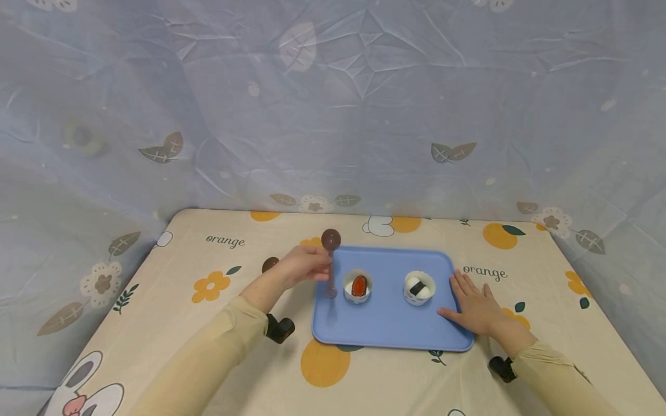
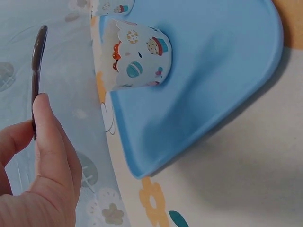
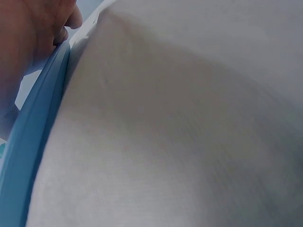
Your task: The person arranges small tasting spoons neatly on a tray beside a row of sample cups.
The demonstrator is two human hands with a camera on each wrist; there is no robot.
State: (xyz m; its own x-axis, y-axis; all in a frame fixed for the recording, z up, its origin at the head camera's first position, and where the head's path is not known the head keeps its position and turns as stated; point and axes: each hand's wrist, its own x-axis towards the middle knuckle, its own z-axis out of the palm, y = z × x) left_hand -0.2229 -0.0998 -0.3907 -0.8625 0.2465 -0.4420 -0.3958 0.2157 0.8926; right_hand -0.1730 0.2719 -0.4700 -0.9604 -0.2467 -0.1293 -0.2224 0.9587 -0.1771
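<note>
My left hand (image 1: 300,267) pinches a brown spoon (image 1: 330,238) by its handle, bowl end away from me, above the left edge of a blue tray (image 1: 385,326). The left wrist view shows the spoon (image 2: 39,52) edge-on between thumb and fingers. Two printed paper cups stand on the tray. The left cup (image 1: 356,299) holds a piece with an orange-red top (image 1: 359,286); in the right cup (image 1: 417,300) sits a white piece with a black band (image 1: 418,288). With fingers spread, my right hand (image 1: 476,306) rests on the tray's right rim.
A second brown round piece (image 1: 270,264), perhaps another spoon's bowl, lies left of the tray, partly hidden by the left forearm. Under everything is a cream patterned tablecloth (image 1: 250,323). A grey-blue fabric backdrop (image 1: 333,144) rises behind the table.
</note>
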